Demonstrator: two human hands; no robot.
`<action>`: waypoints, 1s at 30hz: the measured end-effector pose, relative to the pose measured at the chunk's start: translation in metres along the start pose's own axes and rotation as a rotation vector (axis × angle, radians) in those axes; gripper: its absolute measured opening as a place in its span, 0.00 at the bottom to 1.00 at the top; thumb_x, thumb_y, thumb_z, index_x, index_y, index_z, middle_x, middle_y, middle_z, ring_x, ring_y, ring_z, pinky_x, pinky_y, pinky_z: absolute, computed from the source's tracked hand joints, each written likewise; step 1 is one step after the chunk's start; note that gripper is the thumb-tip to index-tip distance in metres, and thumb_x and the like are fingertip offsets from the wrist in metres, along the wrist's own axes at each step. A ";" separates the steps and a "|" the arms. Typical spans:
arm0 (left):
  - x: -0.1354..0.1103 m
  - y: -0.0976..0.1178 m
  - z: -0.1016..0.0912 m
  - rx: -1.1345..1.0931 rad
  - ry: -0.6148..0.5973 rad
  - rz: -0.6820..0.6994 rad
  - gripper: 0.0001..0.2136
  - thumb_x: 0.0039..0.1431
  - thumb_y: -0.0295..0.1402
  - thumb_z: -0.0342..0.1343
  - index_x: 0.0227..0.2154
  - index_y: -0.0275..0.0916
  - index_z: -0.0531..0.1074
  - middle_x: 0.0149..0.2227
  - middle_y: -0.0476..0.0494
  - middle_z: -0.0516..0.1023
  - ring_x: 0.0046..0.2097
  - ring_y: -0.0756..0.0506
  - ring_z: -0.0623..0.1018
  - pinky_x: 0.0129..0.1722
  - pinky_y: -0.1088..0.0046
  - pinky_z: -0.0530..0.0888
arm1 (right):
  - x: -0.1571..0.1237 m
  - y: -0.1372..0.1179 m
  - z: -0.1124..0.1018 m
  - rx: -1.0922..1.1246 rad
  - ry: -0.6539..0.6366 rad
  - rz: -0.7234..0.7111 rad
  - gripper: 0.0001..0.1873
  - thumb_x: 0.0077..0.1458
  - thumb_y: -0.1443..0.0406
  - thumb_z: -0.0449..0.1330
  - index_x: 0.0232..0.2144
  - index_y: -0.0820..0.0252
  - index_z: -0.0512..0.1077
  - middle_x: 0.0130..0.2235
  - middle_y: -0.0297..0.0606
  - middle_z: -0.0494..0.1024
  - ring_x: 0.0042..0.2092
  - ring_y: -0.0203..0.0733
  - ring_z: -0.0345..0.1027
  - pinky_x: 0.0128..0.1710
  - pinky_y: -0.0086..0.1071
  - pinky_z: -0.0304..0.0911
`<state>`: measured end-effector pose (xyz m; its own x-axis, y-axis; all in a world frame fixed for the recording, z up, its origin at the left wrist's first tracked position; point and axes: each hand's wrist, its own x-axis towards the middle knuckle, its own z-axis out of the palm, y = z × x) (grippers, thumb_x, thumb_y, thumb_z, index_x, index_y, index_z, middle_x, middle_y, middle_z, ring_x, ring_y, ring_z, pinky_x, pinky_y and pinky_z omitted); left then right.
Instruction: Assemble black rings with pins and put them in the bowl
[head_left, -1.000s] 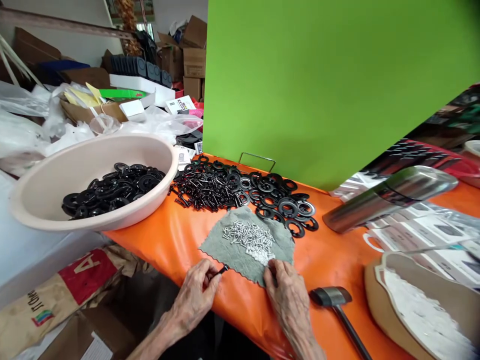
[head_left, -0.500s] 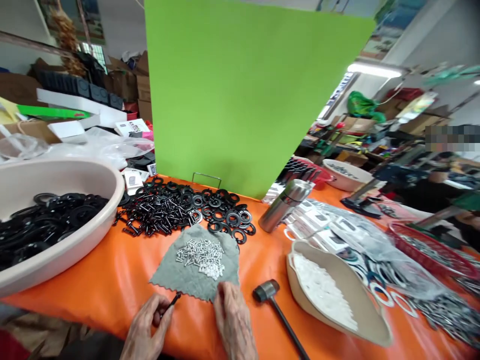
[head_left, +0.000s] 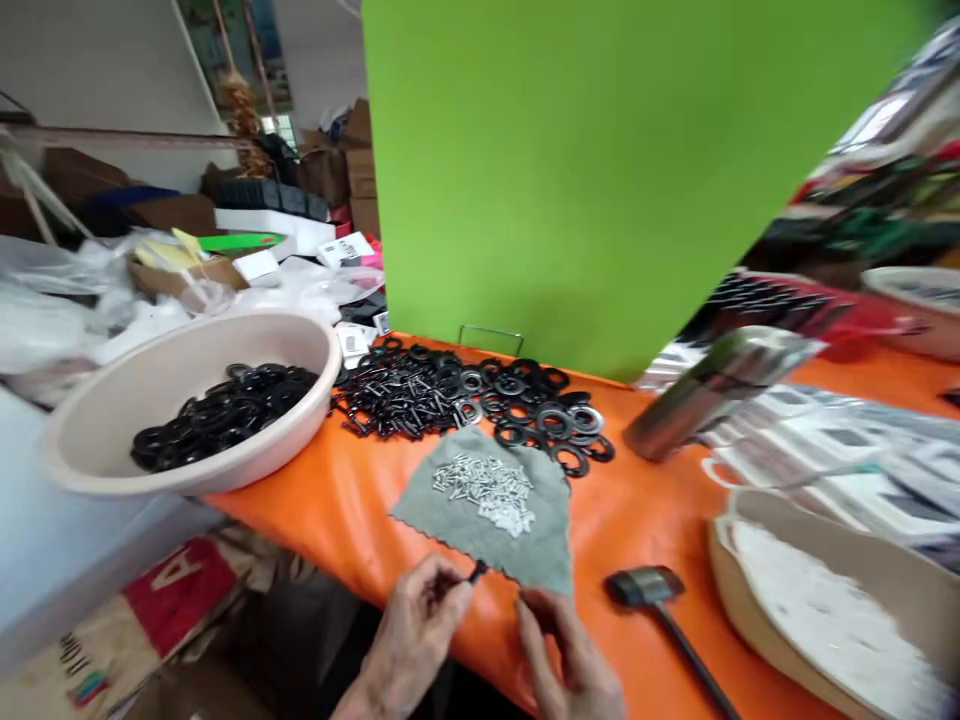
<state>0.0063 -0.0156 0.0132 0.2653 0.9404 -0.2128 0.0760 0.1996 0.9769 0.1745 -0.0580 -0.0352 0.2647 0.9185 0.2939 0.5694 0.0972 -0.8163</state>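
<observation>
While the left hand (head_left: 416, 630) pinches one black pin (head_left: 478, 571) at the near edge of the grey cloth (head_left: 544, 548), best held steady, end exposed, the right hand (head_left: 564, 660) is half-curled, any contents too blurred to tell.

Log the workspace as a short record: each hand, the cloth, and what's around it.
Left hand: pinches a small black part close to the cloth's near edge
Right hand: thumb and fingers drawn together; unclear whether it holds anything
Cloth: grey-green, on an orange table cover; bears silver pins and white bits
Beyond cloth: heaped black pins and black rings
Left side: pale basin of black pieces
Right side: mallet, tan tub of white pieces, metal flask
</observation>
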 end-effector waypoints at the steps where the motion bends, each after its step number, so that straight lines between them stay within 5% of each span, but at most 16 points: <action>1: 0.000 0.006 0.004 -0.053 -0.015 -0.030 0.22 0.56 0.54 0.53 0.31 0.36 0.68 0.28 0.49 0.68 0.31 0.50 0.68 0.34 0.77 0.68 | 0.003 -0.004 -0.003 0.125 -0.069 0.113 0.11 0.56 0.57 0.59 0.37 0.56 0.73 0.35 0.38 0.79 0.35 0.41 0.75 0.37 0.29 0.71; 5: -0.004 0.017 0.010 -0.188 -0.033 -0.145 0.24 0.51 0.56 0.56 0.29 0.35 0.67 0.25 0.50 0.66 0.28 0.52 0.65 0.31 0.77 0.65 | 0.012 -0.026 -0.011 0.433 -0.178 0.399 0.14 0.51 0.53 0.63 0.33 0.57 0.73 0.33 0.37 0.77 0.35 0.39 0.73 0.35 0.26 0.70; 14: -0.006 0.012 0.008 -0.204 -0.049 -0.180 0.21 0.54 0.51 0.56 0.29 0.34 0.68 0.25 0.49 0.67 0.27 0.52 0.65 0.30 0.76 0.64 | 0.017 -0.043 -0.001 0.527 -0.095 0.494 0.19 0.45 0.49 0.66 0.30 0.58 0.73 0.29 0.35 0.73 0.32 0.39 0.70 0.33 0.28 0.69; 18: -0.009 0.006 0.008 0.046 0.016 -0.073 0.12 0.59 0.42 0.54 0.32 0.36 0.69 0.28 0.48 0.69 0.29 0.51 0.66 0.32 0.75 0.66 | 0.014 -0.039 0.000 0.535 -0.086 0.510 0.19 0.45 0.49 0.66 0.30 0.57 0.73 0.29 0.35 0.73 0.33 0.39 0.69 0.34 0.29 0.69; 22: -0.012 0.001 0.009 0.354 0.118 0.199 0.04 0.60 0.31 0.52 0.32 0.37 0.69 0.31 0.45 0.71 0.32 0.49 0.70 0.34 0.74 0.69 | 0.013 -0.043 -0.008 0.537 -0.117 0.573 0.18 0.45 0.51 0.67 0.32 0.57 0.72 0.32 0.33 0.73 0.34 0.36 0.68 0.35 0.25 0.67; 30: -0.014 0.001 0.008 0.509 0.121 0.428 0.04 0.62 0.26 0.49 0.32 0.39 0.67 0.31 0.45 0.70 0.33 0.48 0.71 0.33 0.74 0.71 | 0.020 -0.052 -0.008 0.507 -0.143 0.493 0.18 0.43 0.50 0.67 0.27 0.58 0.73 0.27 0.34 0.73 0.30 0.38 0.67 0.31 0.28 0.68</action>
<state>0.0100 -0.0309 0.0168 0.2654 0.9379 0.2233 0.4395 -0.3238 0.8379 0.1564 -0.0476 0.0165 0.2734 0.9392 -0.2077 -0.0304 -0.2074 -0.9778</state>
